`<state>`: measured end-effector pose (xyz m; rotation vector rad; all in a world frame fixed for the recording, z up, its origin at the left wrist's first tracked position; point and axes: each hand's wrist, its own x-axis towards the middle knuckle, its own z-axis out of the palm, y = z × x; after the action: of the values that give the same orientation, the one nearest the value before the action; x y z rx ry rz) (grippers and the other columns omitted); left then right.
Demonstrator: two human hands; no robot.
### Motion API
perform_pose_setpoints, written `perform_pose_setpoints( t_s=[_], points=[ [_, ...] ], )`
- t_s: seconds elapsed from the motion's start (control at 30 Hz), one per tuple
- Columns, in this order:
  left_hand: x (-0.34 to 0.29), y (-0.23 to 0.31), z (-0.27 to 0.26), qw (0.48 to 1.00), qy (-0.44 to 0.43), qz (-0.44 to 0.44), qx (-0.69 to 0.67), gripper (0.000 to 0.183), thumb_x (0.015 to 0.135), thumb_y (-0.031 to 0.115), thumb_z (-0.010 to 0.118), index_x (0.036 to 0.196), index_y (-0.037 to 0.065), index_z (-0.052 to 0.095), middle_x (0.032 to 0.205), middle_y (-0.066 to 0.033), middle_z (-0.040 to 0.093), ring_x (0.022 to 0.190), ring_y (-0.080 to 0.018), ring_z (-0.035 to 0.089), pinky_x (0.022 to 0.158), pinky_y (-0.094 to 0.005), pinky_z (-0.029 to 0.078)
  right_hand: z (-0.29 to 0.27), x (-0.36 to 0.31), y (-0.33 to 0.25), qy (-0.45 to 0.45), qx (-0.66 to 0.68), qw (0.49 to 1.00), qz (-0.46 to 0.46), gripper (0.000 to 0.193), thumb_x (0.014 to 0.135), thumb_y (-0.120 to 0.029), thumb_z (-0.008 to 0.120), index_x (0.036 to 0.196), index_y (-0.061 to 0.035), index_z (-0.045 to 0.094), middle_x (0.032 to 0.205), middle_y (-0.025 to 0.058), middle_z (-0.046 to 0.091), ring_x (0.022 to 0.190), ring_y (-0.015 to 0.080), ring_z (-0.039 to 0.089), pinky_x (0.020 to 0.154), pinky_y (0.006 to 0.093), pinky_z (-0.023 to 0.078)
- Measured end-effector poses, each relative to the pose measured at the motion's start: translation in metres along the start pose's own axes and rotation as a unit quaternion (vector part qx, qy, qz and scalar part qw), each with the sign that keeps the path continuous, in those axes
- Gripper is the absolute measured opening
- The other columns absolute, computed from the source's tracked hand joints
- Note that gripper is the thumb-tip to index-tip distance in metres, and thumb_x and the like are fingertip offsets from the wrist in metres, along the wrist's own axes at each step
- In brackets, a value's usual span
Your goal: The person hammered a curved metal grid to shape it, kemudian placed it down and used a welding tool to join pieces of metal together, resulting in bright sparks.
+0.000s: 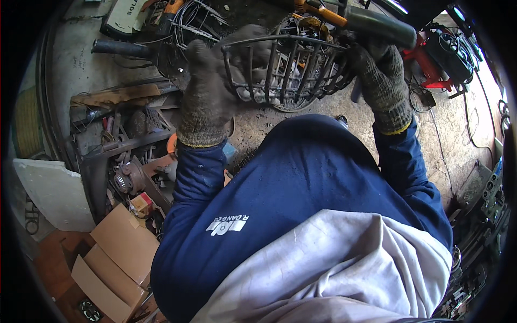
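A dark metal cage of curved rods (pixel 267 70), shaped like a basket, is up in front of my body. My right hand (pixel 381 83), in a grey-brown knitted glove with a yellow cuff edge, is closed at the cage's right end; its fingertips are partly hidden. At the opposite end, my left hand (pixel 207 91) wears a matching glove and is smeared by motion. Its thumb points up, and blurred fingers reach behind the rods. Whether it grips the cage is not clear. Just beyond my right hand lies a thick dark cylinder (pixel 379 26).
A metal-framed bin (pixel 129 142) of scrap parts stands at left, near an open cardboard box (pixel 126 242) and a broken pale board (pixel 54 191). Cables (pixel 196 21) and orange-handled tools lie ahead. A red and black machine (pixel 436 59) with wires stands right. Metal parts (pixel 479 215) crowd the lower right.
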<state>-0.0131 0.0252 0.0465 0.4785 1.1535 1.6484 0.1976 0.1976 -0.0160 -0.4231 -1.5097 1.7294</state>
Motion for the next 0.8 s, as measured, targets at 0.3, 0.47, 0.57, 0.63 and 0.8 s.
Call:
perform_pose_setpoints(
  t_s=[0.3,0.47,0.57,0.63,0.8],
  points=[
    [0.004,-0.076,-0.06,0.981,0.025,-0.186,-0.04,0.061,0.095,0.047,0.05,0.135,0.002,0.038,0.135,-0.0191,0.043,0.114,-0.0281,0.054,0.091,-0.0443,0.052,0.002,0.009,-0.027,-0.204,-0.39,0.835,-0.331,0.041,0.067,-0.011,0.074,0.107,-0.0098,0.067,0.097,0.0098,0.067,0.089,0.0281,0.065,0.082,0.0389,0.05],
    [0.005,-0.082,-0.06,0.913,-0.028,-0.274,-0.3,0.049,0.098,0.039,0.044,0.129,0.001,0.046,0.126,-0.0193,0.053,0.114,-0.0293,0.056,0.093,-0.0427,0.052,0.016,0.016,-0.025,-0.182,-0.409,0.753,-0.483,0.036,0.088,-0.026,0.063,0.116,-0.004,0.059,0.098,0.006,0.064,0.084,0.0182,0.063,0.071,0.0314,0.052],
    [0.006,-0.077,-0.06,0.863,-0.091,-0.279,-0.411,0.044,0.097,0.028,0.048,0.128,-0.002,0.048,0.126,-0.022,0.055,0.107,-0.0297,0.061,0.09,-0.0405,0.054,0.022,0.018,-0.022,-0.179,-0.4,0.719,-0.54,0.036,0.087,-0.027,0.064,0.115,-0.0035,0.059,0.099,0.0062,0.064,0.088,0.0191,0.062,0.073,0.0316,0.051],
    [0.008,-0.067,-0.053,0.935,-0.053,-0.189,-0.297,0.041,0.093,0.019,0.054,0.126,-0.005,0.05,0.126,-0.0255,0.054,0.096,-0.0287,0.066,0.079,-0.0371,0.059,0.018,0.024,-0.014,-0.202,-0.411,0.723,-0.518,0.035,0.083,-0.025,0.066,0.111,-0.0045,0.062,0.101,0.0074,0.065,0.093,0.0228,0.061,0.078,0.0344,0.05],
    [0.005,-0.033,-0.031,0.98,0.164,-0.002,-0.108,0.025,0.087,0.011,0.06,0.108,-0.004,0.06,0.093,-0.017,0.067,0.081,-0.0233,0.069,0.07,-0.039,0.062,0.002,0.026,-0.009,-0.228,-0.468,0.783,-0.34,0.032,0.072,-0.019,0.073,0.101,-0.0072,0.068,0.105,0.0103,0.067,0.107,0.0319,0.06,0.091,0.0414,0.046]
  ],
)
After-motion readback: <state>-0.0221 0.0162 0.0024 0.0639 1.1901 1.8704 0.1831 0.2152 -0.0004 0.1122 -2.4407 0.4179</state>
